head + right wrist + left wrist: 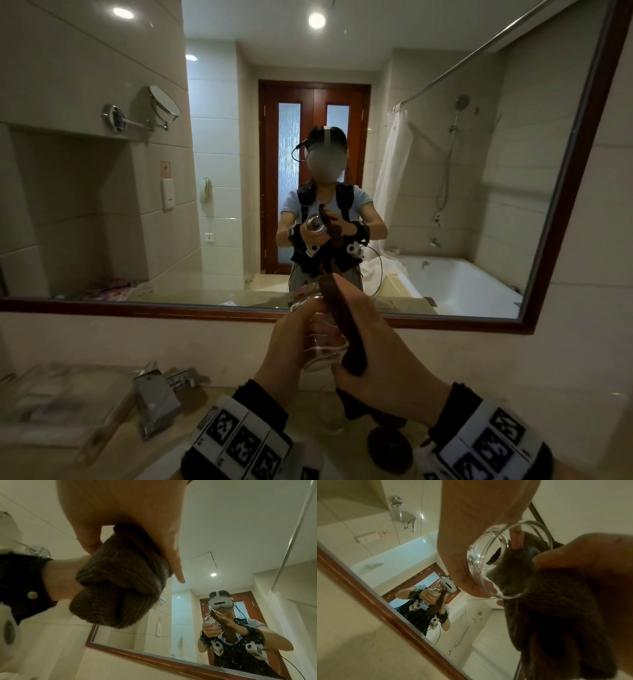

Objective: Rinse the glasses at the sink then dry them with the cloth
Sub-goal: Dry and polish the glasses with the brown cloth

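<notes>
**While Raised Before the Mirror, a Glass Meets the Cloth**

Curled round the clear glass (317, 337), the left hand (291, 346) holds it tilted. Just right of it, the right hand (373, 346) clasps the brown cloth (346, 329), pressing it against the glass's side, above the faucet (157, 397).

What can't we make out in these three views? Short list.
- Sink basin: head view, below the bottom edge and behind both wrists; only the faucet shows, blurred.
- Glass interior, wet or dry: head view, left hand and brown cloth cover it; left wrist view too blurred.
- Glass itself: right wrist view, hidden behind the cloth and right hand; seen only small in the mirror.
- Other glasses: head view, a blurred clear shape below the hands, unidentifiable.
</notes>
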